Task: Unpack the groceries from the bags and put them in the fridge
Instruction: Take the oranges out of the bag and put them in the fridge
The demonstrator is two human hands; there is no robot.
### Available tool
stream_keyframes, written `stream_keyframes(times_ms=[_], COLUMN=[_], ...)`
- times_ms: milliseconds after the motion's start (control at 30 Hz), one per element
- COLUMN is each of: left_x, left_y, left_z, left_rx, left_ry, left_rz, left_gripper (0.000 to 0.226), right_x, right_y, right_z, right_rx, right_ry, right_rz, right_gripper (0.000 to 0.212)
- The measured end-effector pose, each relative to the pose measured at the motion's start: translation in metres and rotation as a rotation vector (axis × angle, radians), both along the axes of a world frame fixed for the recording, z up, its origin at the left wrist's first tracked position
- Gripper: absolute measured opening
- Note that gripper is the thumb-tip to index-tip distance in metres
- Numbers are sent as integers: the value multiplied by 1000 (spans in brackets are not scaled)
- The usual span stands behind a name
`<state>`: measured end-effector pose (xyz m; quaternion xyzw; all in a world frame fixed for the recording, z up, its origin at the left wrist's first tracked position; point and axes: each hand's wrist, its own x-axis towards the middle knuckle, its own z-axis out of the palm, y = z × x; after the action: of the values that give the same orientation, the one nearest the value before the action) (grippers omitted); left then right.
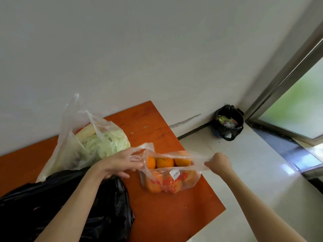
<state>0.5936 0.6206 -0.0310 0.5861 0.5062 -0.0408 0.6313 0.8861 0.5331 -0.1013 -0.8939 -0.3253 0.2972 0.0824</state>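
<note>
Both hands, left hand [122, 163] and right hand [217, 162], pinch the orange bag [170, 179] mouth at the table [174, 215] right edge; thin plastic may tear, spilling oranges [165, 162].

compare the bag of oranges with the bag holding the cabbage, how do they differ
The bag of oranges has red print and a barcode sticker; the cabbage bag looks plain. The left hand and right hand pull the orange bag's mouth open; the cabbage bag stands untouched, handles up. Both are clear plastic on the orange table.
</note>
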Motion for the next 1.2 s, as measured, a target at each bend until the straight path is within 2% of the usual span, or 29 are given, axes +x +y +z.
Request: stream_keyframes(times_ms=[100,167,233,300,367,467,567,633,667,767,833,867,967,1033,1100,1200], left_x=[31,56,78,93,95,77,54,39,33,22,19,18,25,31,33,27], left_y=[4,2,-2,-5,-5,-6,1,10,13,17,21,23,21,19,17,13], left_z=[13,20,16,-1,-24,-47,-55,-59,-58,-53,-53,-57,-64,-68,-72,-75], left_rx=[465,854,1185,1259,1115,938,823,507,330,-149,-423,-527,-687,-744,-773,-737], left_ry=[41,86,234,411,577,645,518,368,263,-14,-301,-427,-621,-637,-540,-301], left_rz=[59,-13,-315,-636,-762,-685,-406,-161,-21,440,789,930,1174,1255,1210,913], left_gripper=[98,96,85,66,52,33,13,23,21,11,10,13,20,19,23,49], right_x=[-1,-3,-2,-1,-1,0,1,0,-1,-1,1,1,2,5,8,8], right_y=[-6,-8,-6,-6,-7,-11,-15,-14,-13,-13,-13,-13,-16,-19,-20,-18], right_z=[3,13,21,25,24,18,11,5,2,-9,-13,-13,-10,-7,-6,-7], right_rx=[124,201,289,378,428,465,437,391,357,262,258,298,333,222,112,85], right_ry=[351,595,921,1210,1324,1427,1528,1501,1477,1456,1414,1363,1096,978,906,849], right_rz=[-273,-423,-612,-796,-960,-1123,-1225,-1248,-1226,-991,-798,-716,-383,-97,110,198], right_gripper=[11,6,5,24,42,46,36,32,30,26,15,8,17,27,39,13])
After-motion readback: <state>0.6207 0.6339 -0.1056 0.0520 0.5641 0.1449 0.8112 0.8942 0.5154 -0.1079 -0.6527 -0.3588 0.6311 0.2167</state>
